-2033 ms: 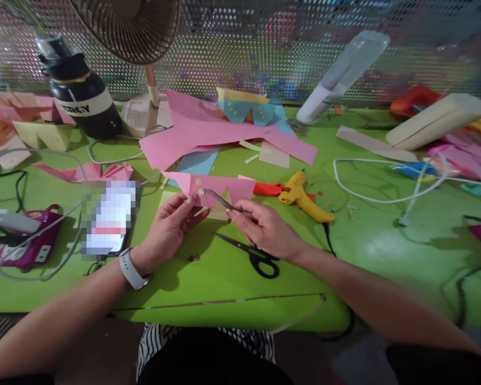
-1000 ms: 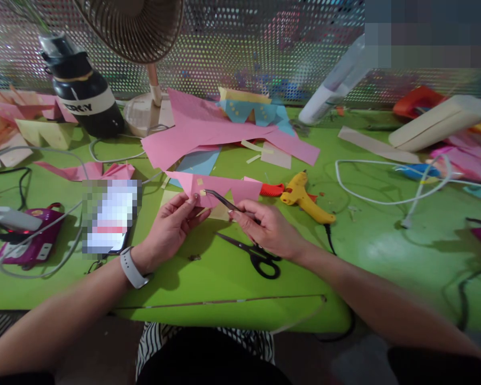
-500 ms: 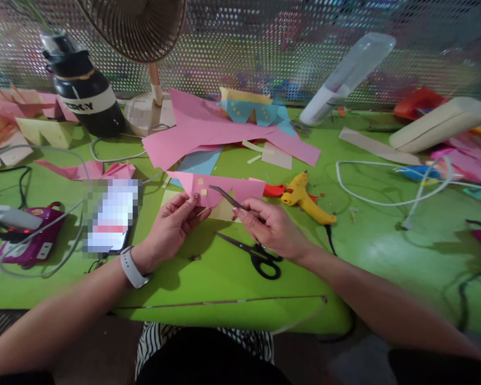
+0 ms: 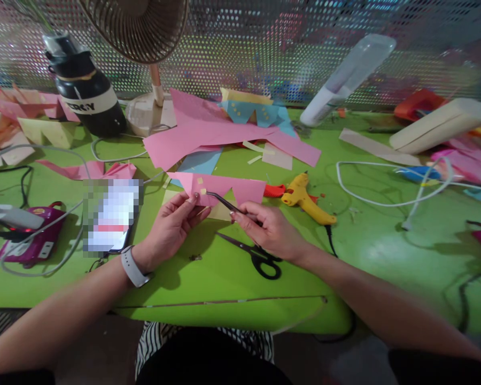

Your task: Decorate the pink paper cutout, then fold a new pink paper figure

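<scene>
My left hand [image 4: 176, 222] pinches the lower left part of a pink paper cut-out [image 4: 246, 190], which has a notch in its lower edge. Small pale yellow squares [image 4: 201, 181] lie on the paper's left half. Closed around dark tweezers [image 4: 226, 202], my right hand [image 4: 270, 227] brings their bent tip to the lower square, by my left fingertips. Whether the tip grips the square or only touches it, I cannot tell. Black-handled scissors [image 4: 260, 259] lie on the table beneath my right hand, partly covered by it.
A yellow glue gun [image 4: 304, 200] lies right of the paper. On the left are a phone [image 4: 112, 219], a purple power strip [image 4: 32, 240] and a black bottle [image 4: 90, 99]. Behind are pink paper sheets [image 4: 208, 131], a fan [image 4: 138, 27] and a clear bottle [image 4: 348, 77]. A white cable [image 4: 369, 200] loops at right.
The tweezers' tip has moved down and left onto the lower yellow square, the right hand shifting slightly with it. My left hand and the pink paper stay nearly in place.
</scene>
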Tool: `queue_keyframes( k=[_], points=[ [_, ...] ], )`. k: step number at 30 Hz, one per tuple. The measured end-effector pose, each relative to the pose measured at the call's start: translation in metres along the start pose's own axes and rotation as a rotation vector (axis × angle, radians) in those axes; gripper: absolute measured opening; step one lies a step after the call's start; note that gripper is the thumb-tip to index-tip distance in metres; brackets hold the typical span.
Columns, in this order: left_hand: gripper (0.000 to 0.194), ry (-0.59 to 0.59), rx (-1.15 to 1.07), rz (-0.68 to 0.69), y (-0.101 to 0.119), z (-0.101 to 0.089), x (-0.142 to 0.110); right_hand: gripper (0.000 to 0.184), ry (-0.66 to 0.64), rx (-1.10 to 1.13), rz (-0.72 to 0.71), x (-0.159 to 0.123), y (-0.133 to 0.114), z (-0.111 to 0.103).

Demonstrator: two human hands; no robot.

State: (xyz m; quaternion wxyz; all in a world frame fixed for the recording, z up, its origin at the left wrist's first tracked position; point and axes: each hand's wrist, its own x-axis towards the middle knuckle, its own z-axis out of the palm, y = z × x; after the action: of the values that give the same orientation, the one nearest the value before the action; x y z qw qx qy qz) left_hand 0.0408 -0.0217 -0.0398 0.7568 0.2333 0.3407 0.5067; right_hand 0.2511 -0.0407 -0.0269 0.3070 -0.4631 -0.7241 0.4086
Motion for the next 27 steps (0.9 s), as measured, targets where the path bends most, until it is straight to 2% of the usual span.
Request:
queue_keyframes(
  k=[13, 18, 27],
  points=[
    [0.013, -0.015, 0.024, 0.013, -0.0006, -0.0013, -0.0007, 0.027, -0.003, -0.067, -0.038, 0.0005, 0.0011, -0.0026],
    [0.012, 0.009, 0.053, 0.01, -0.0006, -0.0011, -0.0009, 0.028, 0.007, -0.07, -0.029, -0.0003, -0.0034, -0.006],
    [0.012, -0.025, 0.036, 0.017, -0.0004, -0.0001, -0.0019, 0.029, -0.018, -0.082, -0.012, 0.0006, -0.0015, -0.0081]
  ],
)
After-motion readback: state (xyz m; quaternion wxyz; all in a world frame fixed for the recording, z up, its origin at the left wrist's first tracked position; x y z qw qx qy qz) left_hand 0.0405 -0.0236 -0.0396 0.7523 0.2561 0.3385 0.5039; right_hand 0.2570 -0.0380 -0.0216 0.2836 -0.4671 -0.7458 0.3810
